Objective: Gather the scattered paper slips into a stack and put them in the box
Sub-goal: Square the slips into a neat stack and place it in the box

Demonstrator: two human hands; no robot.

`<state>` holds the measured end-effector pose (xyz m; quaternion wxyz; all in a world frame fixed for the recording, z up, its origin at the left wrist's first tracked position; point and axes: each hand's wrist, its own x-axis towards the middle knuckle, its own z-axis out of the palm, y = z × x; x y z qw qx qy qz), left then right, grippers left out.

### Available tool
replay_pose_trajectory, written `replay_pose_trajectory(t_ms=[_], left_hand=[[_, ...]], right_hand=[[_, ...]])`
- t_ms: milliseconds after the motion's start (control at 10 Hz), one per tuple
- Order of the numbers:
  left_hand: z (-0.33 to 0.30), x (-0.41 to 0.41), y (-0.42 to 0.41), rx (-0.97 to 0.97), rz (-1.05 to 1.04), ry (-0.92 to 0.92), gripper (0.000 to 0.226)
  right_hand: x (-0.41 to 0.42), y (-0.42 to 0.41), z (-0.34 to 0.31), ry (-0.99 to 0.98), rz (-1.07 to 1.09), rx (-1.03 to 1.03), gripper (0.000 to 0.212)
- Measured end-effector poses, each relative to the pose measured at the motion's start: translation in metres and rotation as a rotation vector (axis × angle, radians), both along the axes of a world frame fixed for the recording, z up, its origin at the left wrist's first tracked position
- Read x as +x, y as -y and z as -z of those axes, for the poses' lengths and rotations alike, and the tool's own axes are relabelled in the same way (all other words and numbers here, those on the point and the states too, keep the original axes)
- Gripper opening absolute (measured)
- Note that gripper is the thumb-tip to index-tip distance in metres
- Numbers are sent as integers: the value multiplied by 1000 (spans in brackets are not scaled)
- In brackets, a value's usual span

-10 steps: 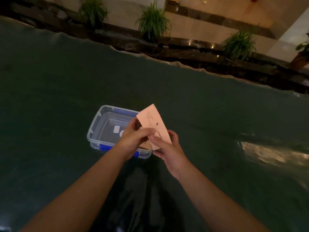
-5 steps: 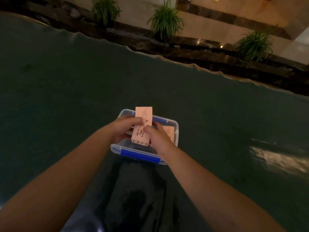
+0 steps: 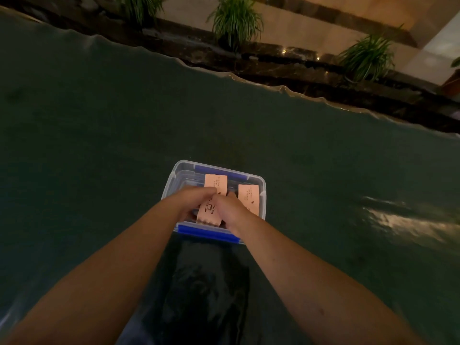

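A clear plastic box with blue clips stands on the dark green table cover, just in front of me. My left hand and my right hand are both inside the box, pinching a pink paper slip stack between them, one hand on each side. The stack lies lengthwise in the box's left half. Another pink slip sits in the right half, partly hidden by my right hand. The box floor under my hands is hidden.
The green cover spreads wide on all sides of the box. Its wavy far edge meets a dark stone ledge with potted plants. A bright glare patch lies to the right.
The slips were held up above the box's near right corner a second ago; my hands have since carried them over and down into the box. One slip now lies in the right half.
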<state>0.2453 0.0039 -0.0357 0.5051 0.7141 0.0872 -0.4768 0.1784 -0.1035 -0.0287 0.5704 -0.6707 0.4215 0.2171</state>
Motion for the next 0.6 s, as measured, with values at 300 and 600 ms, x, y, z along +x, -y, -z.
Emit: replay_pose_trajectory(t_ms=[300, 600], left_hand=[[0, 4, 2, 108, -11, 41, 30], [-45, -11, -4, 193, 162, 458, 37]], right_hand=[[2, 0, 4, -13, -24, -69, 58], [-30, 20, -52, 153, -144, -99, 36]])
